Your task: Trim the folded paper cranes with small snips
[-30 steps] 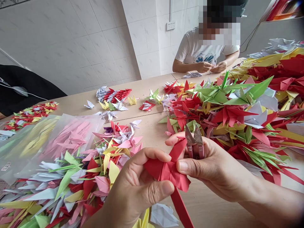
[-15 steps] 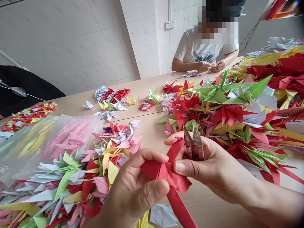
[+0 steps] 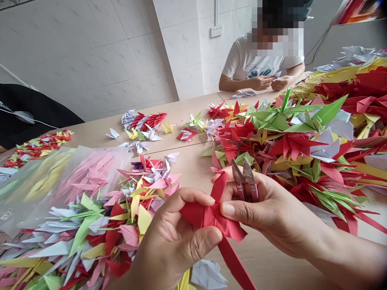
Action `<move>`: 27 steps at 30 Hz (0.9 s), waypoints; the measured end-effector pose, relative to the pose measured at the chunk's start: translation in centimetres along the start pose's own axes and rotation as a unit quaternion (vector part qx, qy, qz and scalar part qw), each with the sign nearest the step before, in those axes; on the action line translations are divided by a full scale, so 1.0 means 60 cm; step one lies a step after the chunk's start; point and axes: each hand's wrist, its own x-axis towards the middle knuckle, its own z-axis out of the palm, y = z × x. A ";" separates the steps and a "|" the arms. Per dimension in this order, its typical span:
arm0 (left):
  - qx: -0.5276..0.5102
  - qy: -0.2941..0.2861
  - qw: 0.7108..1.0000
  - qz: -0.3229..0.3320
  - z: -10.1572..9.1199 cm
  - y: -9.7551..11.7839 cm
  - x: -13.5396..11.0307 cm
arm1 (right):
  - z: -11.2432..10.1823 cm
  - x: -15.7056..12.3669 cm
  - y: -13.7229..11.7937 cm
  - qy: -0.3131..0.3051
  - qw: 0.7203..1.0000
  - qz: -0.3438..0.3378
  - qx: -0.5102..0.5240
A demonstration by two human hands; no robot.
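Your left hand (image 3: pixel 177 237) and right hand (image 3: pixel 267 207) pinch red folded paper (image 3: pixel 213 217); lettering (image 3: pixel 253 66) on the white shirt (image 3: pixel 236 60) is illegibly small.

A white socket (image 3: pixel 216 31) sits on the tiled wall (image 3: pixel 208 56).

Your L hand (image 3: pixel 173 241) & R hand (image 3: pixel 269 205) both pinch a red origami crane (image 3: pixel 216 215); thread snips (image 3: pixel 246 185), blades up, sit in your R too. Multicol. crane pile (image 3: pixel 90 241) to your L, another heap (image 3: pixel 299 145) to your R, bare table (image 3: pixel 193 169) btwn. Plastic bag (image 3: pixel 121 157) w/ pink folded paper, far L. Co-worker (image 3: pixel 238 60) opp., white tee, handling a pc. of white paper (image 3: pixel 276 75).
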 end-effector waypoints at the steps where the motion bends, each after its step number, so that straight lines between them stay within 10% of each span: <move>1: 0.004 0.002 1.000 0.003 0.000 0.001 -0.001 | 0.001 -0.001 -0.001 0.002 1.000 -0.002 -0.003; 13: 0.092 0.027 0.995 0.013 -0.007 -0.001 -0.006 | 0.012 -0.008 -0.020 0.031 0.995 -0.026 -0.087; 27: 0.315 0.000 0.930 0.191 -0.002 -0.003 -0.003 | -0.004 0.002 -0.005 -0.007 0.999 0.036 0.013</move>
